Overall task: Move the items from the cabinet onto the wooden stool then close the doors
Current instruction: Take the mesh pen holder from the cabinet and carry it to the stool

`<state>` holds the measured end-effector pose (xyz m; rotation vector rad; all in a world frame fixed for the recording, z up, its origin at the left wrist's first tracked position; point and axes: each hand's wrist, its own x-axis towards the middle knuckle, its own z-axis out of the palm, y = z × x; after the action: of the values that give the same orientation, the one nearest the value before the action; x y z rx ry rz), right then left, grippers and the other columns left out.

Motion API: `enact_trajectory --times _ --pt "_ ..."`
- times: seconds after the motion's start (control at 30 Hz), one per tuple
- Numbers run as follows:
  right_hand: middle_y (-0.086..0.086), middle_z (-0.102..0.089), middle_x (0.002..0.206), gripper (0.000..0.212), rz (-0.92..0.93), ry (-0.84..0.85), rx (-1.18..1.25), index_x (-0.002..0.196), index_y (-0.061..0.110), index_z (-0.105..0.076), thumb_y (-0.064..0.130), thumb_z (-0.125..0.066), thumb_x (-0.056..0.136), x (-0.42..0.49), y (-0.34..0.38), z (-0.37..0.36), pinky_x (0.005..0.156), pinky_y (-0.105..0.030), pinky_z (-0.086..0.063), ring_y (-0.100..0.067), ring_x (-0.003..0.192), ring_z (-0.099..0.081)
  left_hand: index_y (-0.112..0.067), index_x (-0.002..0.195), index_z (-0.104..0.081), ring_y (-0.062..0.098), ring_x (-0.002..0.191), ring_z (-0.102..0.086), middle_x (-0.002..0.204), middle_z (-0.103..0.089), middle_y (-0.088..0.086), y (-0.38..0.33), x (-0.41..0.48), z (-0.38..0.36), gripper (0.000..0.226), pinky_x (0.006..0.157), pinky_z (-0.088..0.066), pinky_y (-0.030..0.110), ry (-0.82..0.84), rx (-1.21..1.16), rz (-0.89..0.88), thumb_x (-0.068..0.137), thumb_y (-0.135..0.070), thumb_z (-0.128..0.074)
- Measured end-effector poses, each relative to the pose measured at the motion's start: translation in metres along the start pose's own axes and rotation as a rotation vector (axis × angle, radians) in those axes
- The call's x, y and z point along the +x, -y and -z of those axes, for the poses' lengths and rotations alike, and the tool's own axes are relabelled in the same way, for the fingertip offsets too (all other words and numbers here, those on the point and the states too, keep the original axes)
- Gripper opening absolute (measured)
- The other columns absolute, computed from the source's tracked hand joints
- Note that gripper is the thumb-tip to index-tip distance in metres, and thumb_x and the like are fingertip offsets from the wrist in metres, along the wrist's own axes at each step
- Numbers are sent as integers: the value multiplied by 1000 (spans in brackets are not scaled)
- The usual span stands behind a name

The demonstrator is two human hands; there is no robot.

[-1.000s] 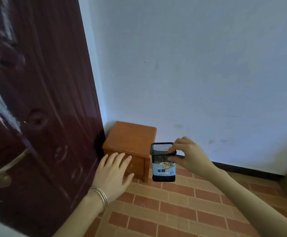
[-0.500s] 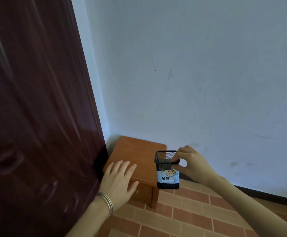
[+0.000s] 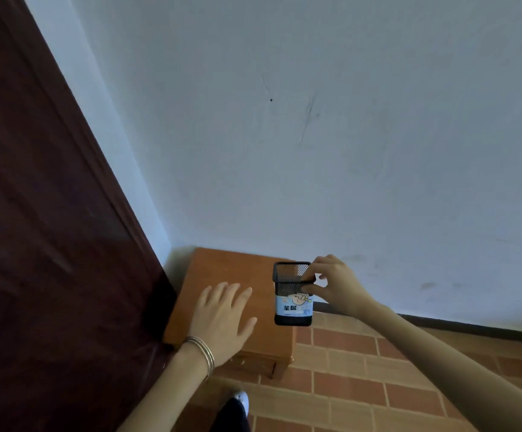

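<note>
Nearest to me, the left hand (image 3: 222,319) has come forward over the front part of the wooden stool (image 3: 222,269), fingers straight and spread, holding nothing. Whether it touches the top, I cannot tell. A little further, the right hand (image 3: 337,285) pinches the rim of the mesh pen holder (image 3: 293,304). It is upright, now carried to the stool's right edge and not yet set down. I judge the placing is close. A dark door (image 3: 51,244) stands left of the stool.

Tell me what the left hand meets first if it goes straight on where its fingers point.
Probably the top of the wooden stool: the left hand lies open above it, fingers aimed toward the wall. If it skims clear of the wood, the wall comes next; its height is unclear.
</note>
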<state>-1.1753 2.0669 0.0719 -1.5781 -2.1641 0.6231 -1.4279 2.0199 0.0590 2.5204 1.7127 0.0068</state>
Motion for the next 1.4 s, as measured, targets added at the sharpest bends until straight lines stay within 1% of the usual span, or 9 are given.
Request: enact_trajectory --times 0.13,0.23,0.33,0.57,0.7,0.87,1.07,1.13,1.4 --pt "16 -53 77 5 -96 -40 4 79 22 -67 19 -71 77 58 -9 -15 73 -35 -47 -14 85 -46 -18 117 -65 28 105 -60 113 -65 6 42 64 -3 59 89 -49 47 48 11 -51 82 -52 -32" --pt "14 -52 76 4 -157 -51 0 78 19 -67 16 -70 77 96 -18 -29 73 -38 -48 -16 86 -45 -22 142 -38 27 132 -36 142 -43 5 70 109 -13 66 109 -27 46 100 71 -76 89 -55 -17" --pt "8 -58 78 3 -179 -50 -21 80 16 -67 14 -68 79 128 -33 -49 70 -40 -48 -17 88 -47 -24 148 -20 24 138 -20 151 -25 3 89 153 -31 61 113 -15 42 153 103 -104 95 -53 -25" --pt "1 -65 82 5 -309 -70 -25 83 12 -69 11 -68 79 174 -91 -108 66 -40 -49 -20 94 -49 -20 146 -23 24 135 -25 150 -27 5 100 228 -108 60 110 -22 41 286 82 -122 94 -49 -33" --pt "1 -66 84 4 -340 -80 -49 83 12 -70 11 -67 80 195 -135 -144 62 -33 -43 -19 97 -49 -19 145 -27 26 134 -27 150 -27 7 104 258 -163 59 109 -25 42 381 84 -128 94 -48 -37" --pt "-1 -66 85 3 -340 -72 -47 80 10 -70 7 -68 78 214 -184 -181 61 -27 -36 -19 99 -50 -17 146 -24 28 136 -25 153 -19 8 114 284 -224 62 110 -25 44 482 110 -149 94 -45 -42" --pt "0 -68 83 7 -293 -127 -58 74 9 -69 3 -71 72 224 -220 -224 57 -29 -44 -16 94 -51 -19 148 -19 26 138 -20 156 -10 6 114 297 -288 65 110 -25 41 570 75 -164 93 -40 -46" --pt "0 -68 82 10 -261 -136 -85 72 9 -69 0 -72 69 225 -233 -237 53 -25 -42 -11 93 -47 -19 149 -17 26 139 -18 157 -8 5 116 303 -308 66 110 -25 40 583 70 -162 93 -39 -47" --pt "-3 -66 87 6 -416 -189 -62 84 6 -67 8 -68 78 236 -261 -260 62 -24 -30 -21 97 -50 -20 150 -12 27 141 -10 157 -1 7 116 313 -342 69 111 -23 40 600 83 -172 94 -40 -47"
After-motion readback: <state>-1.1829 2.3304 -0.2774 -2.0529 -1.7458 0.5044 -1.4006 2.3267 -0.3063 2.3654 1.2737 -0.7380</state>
